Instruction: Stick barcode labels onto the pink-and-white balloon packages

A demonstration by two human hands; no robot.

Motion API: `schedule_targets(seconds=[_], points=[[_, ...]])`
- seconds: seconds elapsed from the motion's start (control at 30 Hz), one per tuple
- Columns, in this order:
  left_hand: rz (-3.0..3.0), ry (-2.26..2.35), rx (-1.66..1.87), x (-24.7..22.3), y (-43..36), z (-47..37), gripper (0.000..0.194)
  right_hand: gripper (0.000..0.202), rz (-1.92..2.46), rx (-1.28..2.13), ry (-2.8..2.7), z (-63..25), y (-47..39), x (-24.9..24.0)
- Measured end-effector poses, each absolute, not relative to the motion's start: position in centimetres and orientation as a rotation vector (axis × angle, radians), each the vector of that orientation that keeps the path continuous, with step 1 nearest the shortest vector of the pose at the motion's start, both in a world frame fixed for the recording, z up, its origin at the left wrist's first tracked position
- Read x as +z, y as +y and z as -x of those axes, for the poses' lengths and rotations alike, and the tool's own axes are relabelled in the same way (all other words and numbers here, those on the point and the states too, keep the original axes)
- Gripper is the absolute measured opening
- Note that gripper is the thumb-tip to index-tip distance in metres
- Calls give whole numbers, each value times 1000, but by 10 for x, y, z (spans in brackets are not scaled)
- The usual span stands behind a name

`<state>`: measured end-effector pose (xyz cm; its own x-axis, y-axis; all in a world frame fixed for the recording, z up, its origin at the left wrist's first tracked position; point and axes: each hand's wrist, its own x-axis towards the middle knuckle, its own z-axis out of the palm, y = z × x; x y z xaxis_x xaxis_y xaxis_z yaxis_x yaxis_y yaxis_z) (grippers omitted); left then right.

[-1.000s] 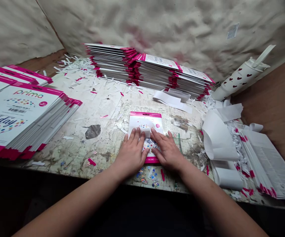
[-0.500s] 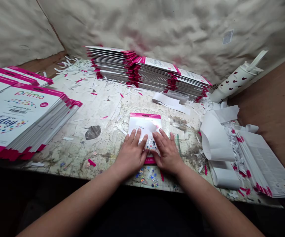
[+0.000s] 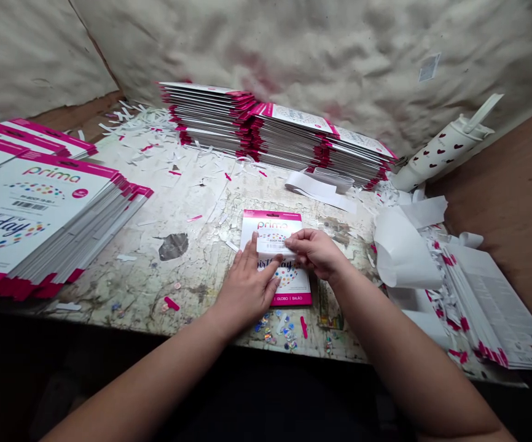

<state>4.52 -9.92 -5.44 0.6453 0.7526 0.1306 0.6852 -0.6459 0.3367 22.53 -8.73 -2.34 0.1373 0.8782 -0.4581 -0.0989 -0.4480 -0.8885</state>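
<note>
Birthday packet (image 3: 277,228) flat beneath left fingers (image 3: 250,252), spread, nothing gripped, right fingers (image 3: 290,244) nearly closed above it, grip contents indeterminate.

The pink-and-white packet (image 3: 299,288) (dotted, "prima" on top) lies flat on the table (image 3: 192,270).

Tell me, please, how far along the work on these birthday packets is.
The stacked packets at the back may be done, judging only by their neat stacking. One packet is in hand: the left hand lies on it and the right hand pinches near its middle. That one remains, perhaps also the left-side pile; which pile is untouched, I cannot tell.
</note>
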Motion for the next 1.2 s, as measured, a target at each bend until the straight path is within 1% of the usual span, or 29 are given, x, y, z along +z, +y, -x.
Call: schedule_targets(seconds=[0.17,0.33,0.4,0.47,0.5,0.53,0.63,0.7,0.77,0.83,0.87,0.93,0.97,1.03,1.1,1.17,1.2], points=[[-2641,1155,415,-54,-100,-45,42,26,1687,1319,-818,-219,-83,-35],[-2699,1135,238,-52,-99,-45,46,19,1819,1138,-945,-222,-84,-35],[-2703,1111,205,-50,-98,-45,46,23,1944,884,-1114,-220,-89,-28],[-2698,1082,200,-50,-98,-44,44,29,2046,517,-1404,-215,-98,-22],[-2694,1070,195,-50,-98,-44,43,32,2052,368,-1581,-212,-103,-20],[-2690,1062,187,-50,-99,-44,43,34,2028,290,-1752,-209,-109,-20],[-2677,1065,166,-50,-99,-44,40,41,1993,386,-2034,-207,-126,-31],[-2666,1054,169,-48,-98,-42,39,46,2132,364,-1991,-213,-136,-41],[-2628,1023,159,-46,-93,-37,45,53,2281,239,-1887,-222,-145,-49],[-2544,1155,190,-45,-86,-31,53,61,2365,178,-1818,-229,-149,-53],[-2491,1279,215,-44,-83,-29,56,64,2382,200,-1804,-230,-150,-54],[-2382,1498,283,-43,-78,-25,59,63,2370,289,-1804,-231,-150,-54],[-2326,1531,330,-41,-77,-25,57,59,2348,333,-1800,-230,-149,-55],[-2119,1396,461,-36,-78,-25,56,52,2250,435,-1761,-230,-147,-54],[-1726,1157,590,-27,-79,-26,60,47,2040,578,-1631,-233,-146,-52],[-1362,922,629,-15,-78,-23,61,48,1744,812,-1351,-238,-148,-45],[-1270,833,620,-8,-76,-21,61,50,1592,958,-1180,-241,-149,-41]])
